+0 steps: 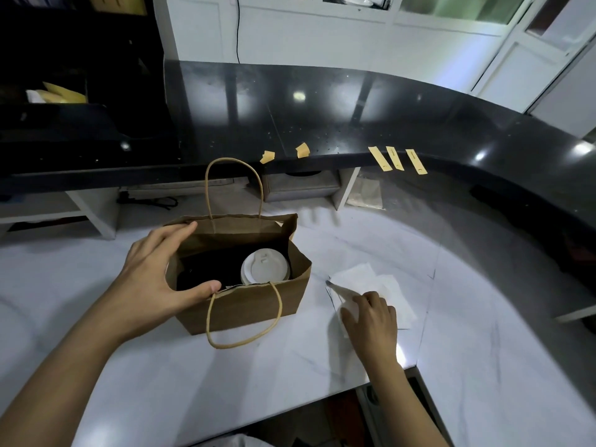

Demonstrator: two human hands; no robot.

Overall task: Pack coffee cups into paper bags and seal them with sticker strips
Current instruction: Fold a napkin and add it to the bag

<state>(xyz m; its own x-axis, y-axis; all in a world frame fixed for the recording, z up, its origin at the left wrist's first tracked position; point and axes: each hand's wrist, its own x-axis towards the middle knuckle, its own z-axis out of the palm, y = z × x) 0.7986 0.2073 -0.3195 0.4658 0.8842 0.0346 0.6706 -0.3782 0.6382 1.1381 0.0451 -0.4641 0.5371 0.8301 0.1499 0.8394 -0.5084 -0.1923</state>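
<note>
Head view: left hand (154, 272) is spreading the bag (245, 304) mouth, thumb hooked over the near rim, fingers on the far-left rim. Cup (264, 266) is sitting inside, right of that grip. Right hand (371, 314) is pressing curled fingers on napkins (371, 282); whether it's pinching one, can't tell. Advice: keep the mouth wide, slide the napkin beside the lid. Strips (396, 159) are hanging off the counter edge, well beyond both hands.

Cup (263, 266) sits in bag (245, 304); napkins (380, 285) lie right of it.
</note>
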